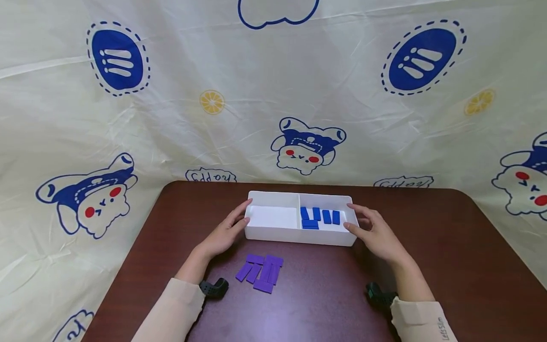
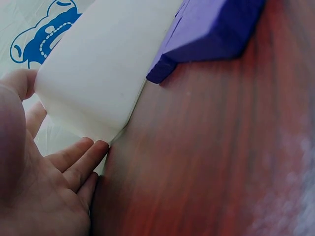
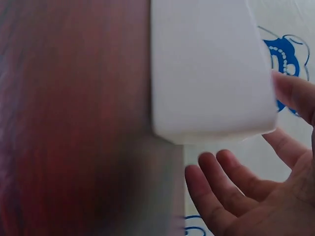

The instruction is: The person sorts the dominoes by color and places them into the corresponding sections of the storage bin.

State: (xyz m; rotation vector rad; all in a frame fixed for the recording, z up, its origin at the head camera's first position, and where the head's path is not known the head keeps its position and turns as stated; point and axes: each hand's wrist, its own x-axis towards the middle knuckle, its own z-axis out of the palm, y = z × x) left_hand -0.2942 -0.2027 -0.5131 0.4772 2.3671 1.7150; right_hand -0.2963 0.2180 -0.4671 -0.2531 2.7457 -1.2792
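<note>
The white tray (image 1: 273,232) is sitting mid-table (image 1: 427,266), blue tiles (image 1: 319,217) in its right compartment, purple tiles (image 1: 260,271) just before it. It is looking light, stiff and smooth, best held at both short ends. The left hand (image 1: 224,232) and right hand (image 1: 376,232) are flanking those ends with fingers relaxed, gripping nothing.

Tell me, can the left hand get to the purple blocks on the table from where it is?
Probably yes: the left hand rests at the white tray's end, and the purple blocks lie just beside it, with nothing between.

left hand (image 1: 223,233), right hand (image 1: 376,232) flanking white tray (image 1: 295,234), seemingly touching
</note>
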